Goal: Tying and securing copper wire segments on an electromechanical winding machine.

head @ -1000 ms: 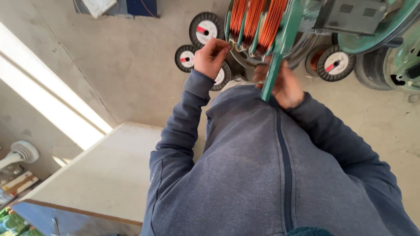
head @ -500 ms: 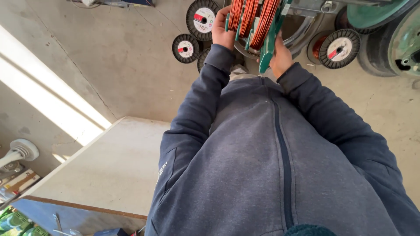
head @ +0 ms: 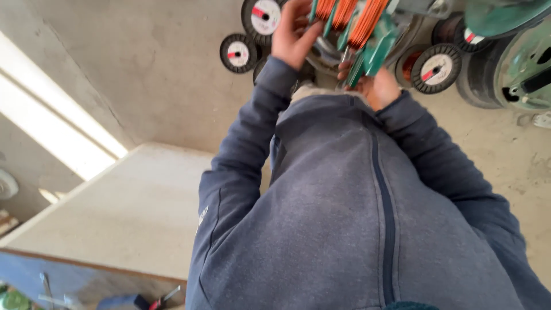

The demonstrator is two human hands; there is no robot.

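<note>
Gripping a green frame [head: 373, 49] wound with bands of orange-copper wire [head: 356, 17], the person stands over it with both arms stretched forward in a blue-grey zipped sweatshirt [head: 367, 218]. The frame sits near the top edge of the view, above the concrete floor [head: 143, 63], held between the two hands rather than resting on anything that shows. The left hand [head: 293, 34] is partly open, its fingers spread and curled against the side of the wound wire, as if to steady the coils from that side. The right hand [head: 376, 86] sits under the lower end of the green frame with its fingers tucked behind it; it seems to carry the weight from below, though how tightly it closes is hidden by the frame. Holding it this way, one hand beneath and one at the flank, keeps the windings facing the person and off the floor.

Several small black spools [head: 238, 53] with white faces and red marks lie flat on the floor just beyond the hands, another [head: 436, 68] to the right of them. A large round green housing [head: 522, 63] stands at the far right. To the left, well apart from the hands, a pale bench [head: 126, 212] top shows, with a red-handled tool [head: 163, 298] lying below its front edge.
</note>
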